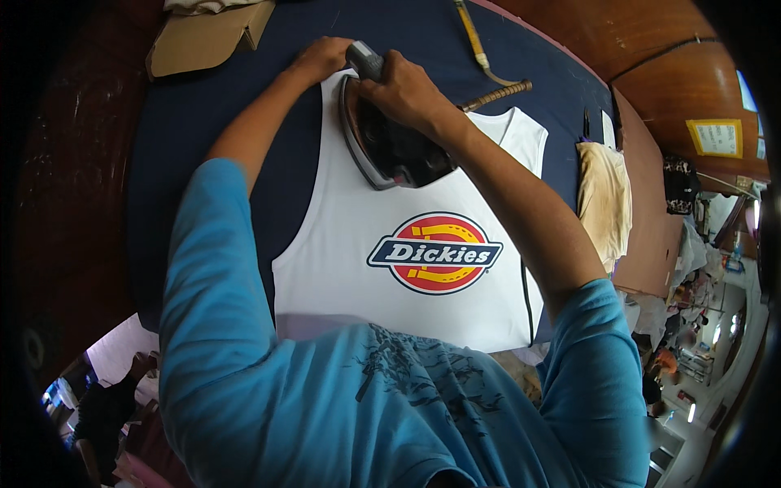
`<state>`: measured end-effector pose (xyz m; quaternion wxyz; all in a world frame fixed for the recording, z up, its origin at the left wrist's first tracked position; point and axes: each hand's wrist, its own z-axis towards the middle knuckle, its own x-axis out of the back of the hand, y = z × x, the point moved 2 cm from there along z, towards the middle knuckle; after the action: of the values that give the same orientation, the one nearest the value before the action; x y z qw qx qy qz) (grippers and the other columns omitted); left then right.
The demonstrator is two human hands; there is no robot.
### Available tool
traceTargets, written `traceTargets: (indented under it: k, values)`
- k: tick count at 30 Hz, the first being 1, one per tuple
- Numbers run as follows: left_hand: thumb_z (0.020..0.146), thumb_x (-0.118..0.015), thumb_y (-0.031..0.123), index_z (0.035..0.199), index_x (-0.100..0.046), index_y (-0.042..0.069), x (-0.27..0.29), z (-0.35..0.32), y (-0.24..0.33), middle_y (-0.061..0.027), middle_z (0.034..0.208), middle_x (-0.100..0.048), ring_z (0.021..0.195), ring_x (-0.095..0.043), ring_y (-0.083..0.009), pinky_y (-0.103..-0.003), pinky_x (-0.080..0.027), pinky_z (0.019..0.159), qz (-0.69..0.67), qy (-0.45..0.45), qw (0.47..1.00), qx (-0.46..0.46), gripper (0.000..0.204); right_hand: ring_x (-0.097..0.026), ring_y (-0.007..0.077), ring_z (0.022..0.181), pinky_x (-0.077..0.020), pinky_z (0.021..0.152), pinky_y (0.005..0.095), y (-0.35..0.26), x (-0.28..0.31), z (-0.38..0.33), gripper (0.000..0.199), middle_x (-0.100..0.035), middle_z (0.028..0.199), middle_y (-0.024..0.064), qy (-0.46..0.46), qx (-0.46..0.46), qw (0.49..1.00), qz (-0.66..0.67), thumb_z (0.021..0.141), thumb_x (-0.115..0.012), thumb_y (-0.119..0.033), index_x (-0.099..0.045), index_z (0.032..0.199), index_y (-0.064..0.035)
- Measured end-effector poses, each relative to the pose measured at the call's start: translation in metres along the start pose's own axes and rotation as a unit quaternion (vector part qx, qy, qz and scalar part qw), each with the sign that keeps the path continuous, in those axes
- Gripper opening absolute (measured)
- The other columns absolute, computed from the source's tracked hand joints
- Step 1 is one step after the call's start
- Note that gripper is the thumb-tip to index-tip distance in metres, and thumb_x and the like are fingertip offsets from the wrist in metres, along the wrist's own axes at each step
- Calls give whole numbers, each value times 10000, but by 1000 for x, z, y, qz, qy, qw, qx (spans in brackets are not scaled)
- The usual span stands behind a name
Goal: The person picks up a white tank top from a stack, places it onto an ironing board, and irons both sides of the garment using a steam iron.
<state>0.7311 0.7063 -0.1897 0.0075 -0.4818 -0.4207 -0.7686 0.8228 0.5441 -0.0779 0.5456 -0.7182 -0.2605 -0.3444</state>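
Observation:
My right hand [411, 93] is wrapped round the grey handle of a dark clothes iron [399, 150]. The iron rests on the upper left part of a white sleeveless shirt [333, 268], which lies spread out with a red, yellow and navy emblem [435, 252] on its front. At the far left shoulder of the shirt is my left hand [324, 57], its fingers close together on the cloth beside the iron's handle. Its fingertips are partly hidden. My right forearm covers part of the neckline.
Dark navy cloth [211, 106] covers the work table. At the back left lies a piece of cardboard [207, 41]. A yellow rod-shaped piece [472, 37] and a ribbed brown cord sleeve [500, 95] lie behind the iron. Beige fabric [604, 195] hangs at the right edge.

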Motion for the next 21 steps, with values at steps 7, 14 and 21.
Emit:
traceTargets:
  k: [7, 14, 21]
  values:
    - [868, -558, 297, 953, -642, 111, 21, -65, 3, -34, 841, -637, 778, -601, -181, -309, -443, 719, 29, 56, 995, 76, 220, -608, 390, 928, -478, 845, 403, -1, -2, 23, 470, -601, 985, 281, 24, -23, 999, -20, 790, -591, -270, -489, 1091, 76]
    - [831, -598, 270, 862, -631, 126, 13, -78, 5, 16, 838, -610, 822, -559, -186, -343, -373, 801, 89, 90, 990, 56, 151, -629, 370, 891, -494, 814, 393, -5, 4, 29, 466, -615, 946, 277, 0, 54, 998, -40, 805, -587, -304, -510, 1087, 59]
    - [824, -592, 254, 838, -630, 128, 9, -74, -3, 15, 799, -595, 820, -551, -191, -365, -358, 810, 72, 118, 990, 32, 132, -636, 345, 883, -499, 795, 368, -6, 0, 12, 462, -607, 951, 278, -27, 30, 998, -57, 846, -566, -320, -488, 1097, 60]
